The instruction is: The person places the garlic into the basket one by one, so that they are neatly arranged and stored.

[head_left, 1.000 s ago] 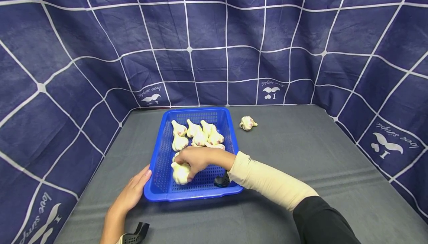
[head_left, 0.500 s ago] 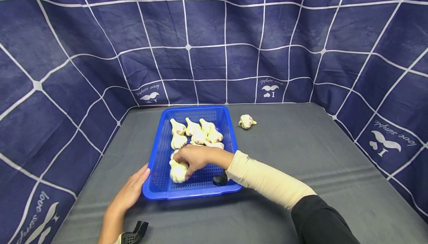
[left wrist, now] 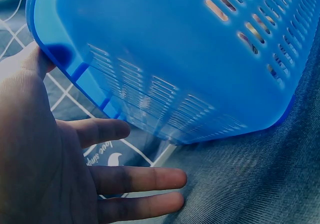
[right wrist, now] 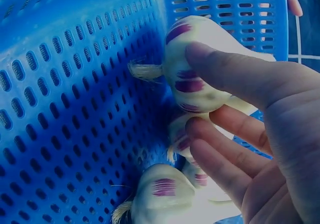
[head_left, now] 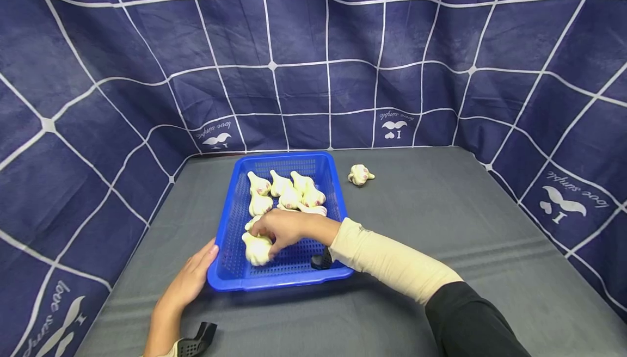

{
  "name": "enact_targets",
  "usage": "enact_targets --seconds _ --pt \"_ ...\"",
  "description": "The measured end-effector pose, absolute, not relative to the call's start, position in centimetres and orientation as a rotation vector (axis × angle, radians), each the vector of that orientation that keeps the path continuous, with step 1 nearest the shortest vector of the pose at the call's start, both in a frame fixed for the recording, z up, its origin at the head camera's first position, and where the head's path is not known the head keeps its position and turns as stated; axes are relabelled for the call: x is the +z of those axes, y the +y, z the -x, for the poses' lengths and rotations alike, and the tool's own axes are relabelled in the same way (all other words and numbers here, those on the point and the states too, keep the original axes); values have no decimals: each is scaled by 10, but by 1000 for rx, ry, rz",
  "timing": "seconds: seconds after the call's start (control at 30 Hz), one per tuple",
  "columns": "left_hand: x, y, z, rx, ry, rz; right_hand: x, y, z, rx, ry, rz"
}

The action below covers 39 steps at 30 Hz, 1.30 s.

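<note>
The right hand reaches into a blue plastic basket, its thumb and fingers holding a garlic bulb near the front left. In the right wrist view, that garlic bulb has purple streaks and a root tuft; the thumb presses its side while the other fingers curl below. More garlic bulbs lie just beyond, partly hidden by the hand. At the basket's left front, the left hand touches the rim. The left wrist view shows the left hand with its thumb at the rim and other fingers extended beside the basket wall.
Several garlic bulbs are grouped in the far half of the basket. One loose garlic bulb lies on the grey cloth surface, right of the basket. Blue checked curtains enclose the back and sides.
The right hand and its garlic bulb have shifted slightly left inside the basket. The left hand stays at the rim. The whole head view has drifted a little.
</note>
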<state>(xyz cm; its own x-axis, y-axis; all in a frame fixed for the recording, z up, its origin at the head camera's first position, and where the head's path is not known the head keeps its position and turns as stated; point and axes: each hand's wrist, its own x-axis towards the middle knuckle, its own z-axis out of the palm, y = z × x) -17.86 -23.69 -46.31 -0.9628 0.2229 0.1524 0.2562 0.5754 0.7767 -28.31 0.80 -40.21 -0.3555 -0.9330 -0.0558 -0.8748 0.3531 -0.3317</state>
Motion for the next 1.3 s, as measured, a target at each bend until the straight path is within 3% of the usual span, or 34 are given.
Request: enact_targets --seconds 0.47,0.87,1.3 --pt "-462 -236 179 -1361 -2778 396 -394 14 282 -534 2432 1488" --pt "-463 -237 177 -1348 -2787 379 -376 21 284 -898 2399 1544" --pt "-463 -239 177 -1350 -2776 385 -357 88 309 -1090 2560 1417"
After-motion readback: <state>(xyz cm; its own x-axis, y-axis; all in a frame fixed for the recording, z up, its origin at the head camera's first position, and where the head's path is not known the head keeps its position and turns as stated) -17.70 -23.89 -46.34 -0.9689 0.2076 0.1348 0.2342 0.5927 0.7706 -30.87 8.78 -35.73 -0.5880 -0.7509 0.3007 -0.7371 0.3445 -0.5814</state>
